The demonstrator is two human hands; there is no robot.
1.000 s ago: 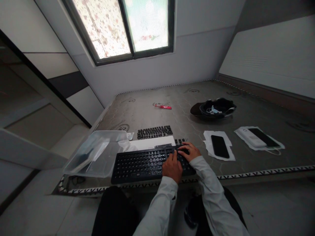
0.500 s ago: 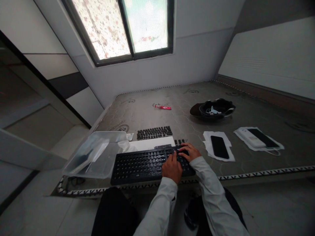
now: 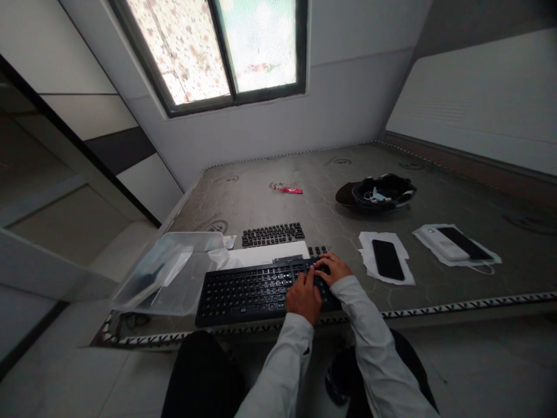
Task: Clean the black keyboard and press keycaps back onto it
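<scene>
A black keyboard point(image 3: 248, 290) lies at the near edge of the grey table point(image 3: 304, 203). My left hand point(image 3: 303, 296) rests on its right part, fingers bent down onto the keys. My right hand point(image 3: 334, 268) sits at the keyboard's far right corner, fingers curled over the keys there. Whether either hand grips a keycap is hidden. Behind the keyboard lie a white sheet point(image 3: 267, 253), a block of loose black keycaps point(image 3: 273, 234) and a few more keycaps point(image 3: 317, 250).
A clear plastic box point(image 3: 169, 271) stands left of the keyboard. Right of it a black phone point(image 3: 386, 259) lies on white paper, then a white power bank and another phone point(image 3: 456, 244). A dark cap point(image 3: 376, 193) and a red wrapper point(image 3: 287, 188) lie farther back.
My right hand has drawn slightly left and closer to the left hand on the keyboard's right end. Nothing else has moved.
</scene>
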